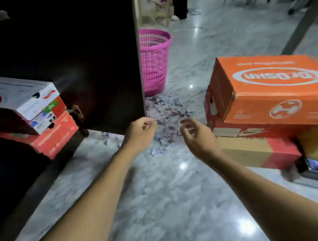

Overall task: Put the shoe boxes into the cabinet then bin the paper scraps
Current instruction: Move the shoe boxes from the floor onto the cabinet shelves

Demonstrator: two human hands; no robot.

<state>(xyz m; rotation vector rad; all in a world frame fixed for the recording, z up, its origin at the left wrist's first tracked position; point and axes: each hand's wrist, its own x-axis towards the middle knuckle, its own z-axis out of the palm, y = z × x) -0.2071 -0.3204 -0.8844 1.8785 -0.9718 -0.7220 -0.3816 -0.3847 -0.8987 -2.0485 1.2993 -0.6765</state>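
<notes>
The left hand (140,134) is curled into an empty fist; the right hand (198,136) is loosely open. Scraps (165,110) are piled before the bin (154,63). Boxes (39,114) are stacked in the cabinet (91,49), others on the floor (169,195).

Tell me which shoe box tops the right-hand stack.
The orange box with the white oval logo; a red box and a tan-and-red box lie beneath it.
</notes>
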